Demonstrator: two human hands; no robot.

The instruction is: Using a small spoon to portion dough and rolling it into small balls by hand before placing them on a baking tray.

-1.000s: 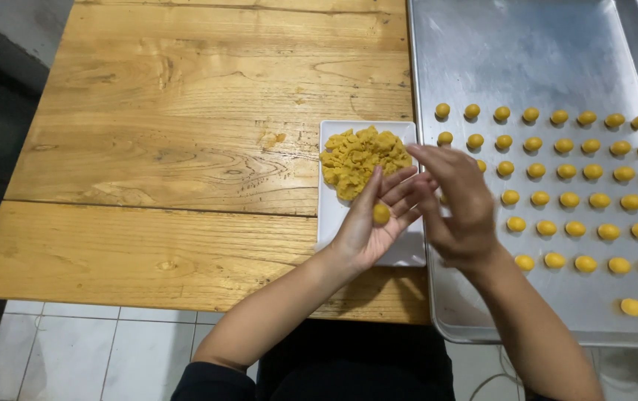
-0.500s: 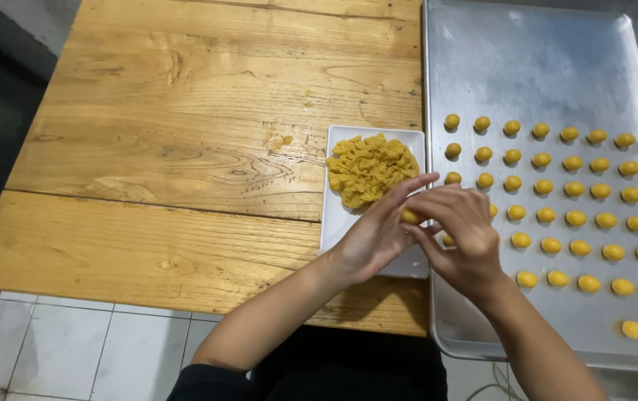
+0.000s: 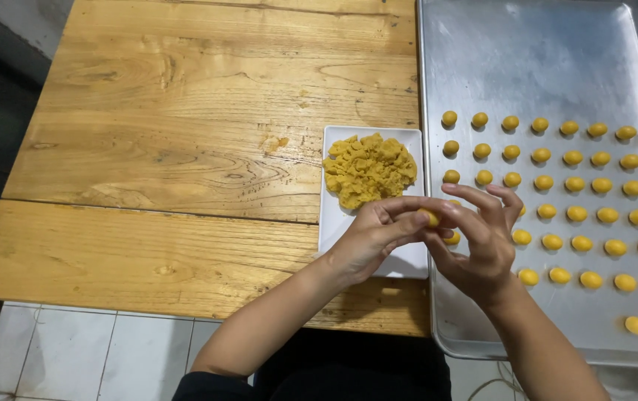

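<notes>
Over the near edge of the white plate (image 3: 408, 263), left hand (image 3: 374, 238) and right hand (image 3: 478, 241) meet, both grips pinching one small dough ball (image 3: 430, 217). One dough heap (image 3: 369, 169) sits on that plate; roughly forty balls (image 3: 579, 214) line the one metal tray (image 3: 542, 67) on the wooden surface (image 3: 185, 111).

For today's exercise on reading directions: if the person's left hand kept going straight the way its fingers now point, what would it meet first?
The left hand points right; its fingers already touch a small dough piece, with the right hand directly beyond. Depth looks level, though uncertain.
</notes>
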